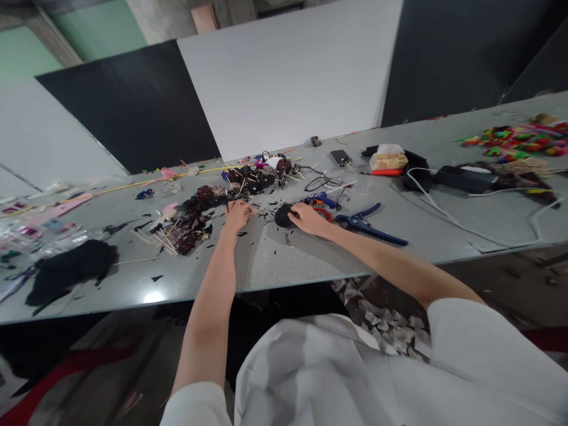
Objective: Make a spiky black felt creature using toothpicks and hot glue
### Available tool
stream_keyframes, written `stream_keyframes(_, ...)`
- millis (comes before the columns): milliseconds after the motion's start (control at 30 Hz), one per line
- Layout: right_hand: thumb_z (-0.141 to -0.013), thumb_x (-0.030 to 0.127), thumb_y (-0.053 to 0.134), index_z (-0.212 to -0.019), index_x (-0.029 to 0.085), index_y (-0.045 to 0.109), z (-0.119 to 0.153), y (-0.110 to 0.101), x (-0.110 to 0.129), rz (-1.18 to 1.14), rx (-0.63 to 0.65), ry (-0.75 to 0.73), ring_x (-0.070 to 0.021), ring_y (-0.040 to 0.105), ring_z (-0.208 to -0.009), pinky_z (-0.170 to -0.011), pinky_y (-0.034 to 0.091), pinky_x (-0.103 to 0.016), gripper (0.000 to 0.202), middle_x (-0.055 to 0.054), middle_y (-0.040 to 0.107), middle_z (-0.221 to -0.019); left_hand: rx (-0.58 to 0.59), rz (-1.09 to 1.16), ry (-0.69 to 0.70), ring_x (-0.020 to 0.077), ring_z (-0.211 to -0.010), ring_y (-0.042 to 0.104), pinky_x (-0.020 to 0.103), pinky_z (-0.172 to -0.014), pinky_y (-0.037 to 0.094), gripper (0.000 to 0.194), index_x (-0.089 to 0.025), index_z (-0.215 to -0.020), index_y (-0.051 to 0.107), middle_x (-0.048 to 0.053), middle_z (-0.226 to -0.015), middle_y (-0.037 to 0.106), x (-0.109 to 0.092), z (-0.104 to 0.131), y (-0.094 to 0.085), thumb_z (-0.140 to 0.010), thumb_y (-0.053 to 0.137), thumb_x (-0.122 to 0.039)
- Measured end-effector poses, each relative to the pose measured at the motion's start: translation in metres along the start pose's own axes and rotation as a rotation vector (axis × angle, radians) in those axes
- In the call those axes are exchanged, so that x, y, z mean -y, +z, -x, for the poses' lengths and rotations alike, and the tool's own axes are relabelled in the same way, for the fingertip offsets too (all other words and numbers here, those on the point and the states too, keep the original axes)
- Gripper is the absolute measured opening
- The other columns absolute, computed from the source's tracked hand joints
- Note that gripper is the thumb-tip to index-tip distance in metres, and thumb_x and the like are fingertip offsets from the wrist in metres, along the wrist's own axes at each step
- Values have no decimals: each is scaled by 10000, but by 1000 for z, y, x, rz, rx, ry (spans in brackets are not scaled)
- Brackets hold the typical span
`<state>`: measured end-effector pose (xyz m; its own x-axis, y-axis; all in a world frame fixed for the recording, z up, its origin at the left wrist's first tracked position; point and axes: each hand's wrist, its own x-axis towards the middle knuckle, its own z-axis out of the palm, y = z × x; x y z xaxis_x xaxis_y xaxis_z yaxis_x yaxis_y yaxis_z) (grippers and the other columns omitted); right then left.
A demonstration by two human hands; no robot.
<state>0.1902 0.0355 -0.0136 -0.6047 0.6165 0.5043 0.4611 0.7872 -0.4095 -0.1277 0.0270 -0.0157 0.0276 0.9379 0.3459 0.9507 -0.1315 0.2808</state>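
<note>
The right hand (306, 218) is partly closed, with its bent fingers holding a round black thing (283, 216) on the table (310, 267). The left hand (238, 214) is just across from it, with its fingers bent in. A little pale stick (254, 210) is at its fingertips, but I cannot tell if the hand has hold of it.

Little black bits lie between and around the hands. Beside the left hand is a messy pile of dark lumps (190, 228) with lots of thin sticks poking out. More dark lumps with sticks sit past the hands.

Near the right hand are a blue tool with long handles (361, 223) and a blue and orange tool (323, 199). Farther back is a dark phone (339, 157). A black cloth (73, 269) lies far to the left, and a bright heap (510, 141) is far to the right. Big white and black boards stand behind the table.
</note>
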Motion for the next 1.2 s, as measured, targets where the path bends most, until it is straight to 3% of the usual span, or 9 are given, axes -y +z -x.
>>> stream_keyframes(333, -1014, 321, 488, -735, 225, 505, 0, 0, 0, -9, 13, 13, -233, 543, -828, -770, 395, -341, 296, -58, 574, -787, -42, -19, -24, 396, -1247, 405, 541, -1016, 329, 162, -219, -851, 715, 159, -1239, 600, 6, 2, 6, -912, 575, -163)
stream_keyframes(733, -1007, 303, 483, -729, 230, 468, -1, -1, 3, -8, 0, 2, -229, 532, -823, -763, 386, -335, 288, -53, 560, -773, -79, 44, -122, 376, -1234, 467, 520, -989, 382, 159, -232, -908, 679, 121, -1230, 643, 4, -4, 2, -956, 529, -210)
stream_keyframes(1200, -1006, 315, 481, -731, 227, 498, -1, -1, 1, -13, 16, 7, -235, 531, -827, -763, 392, -343, 289, -53, 564, -774, -184, 69, -86, 349, -1196, 527, 489, -1014, 378, 198, -236, -997, 620, 129, -1132, 683, 8, -5, -4, -981, 444, -146)
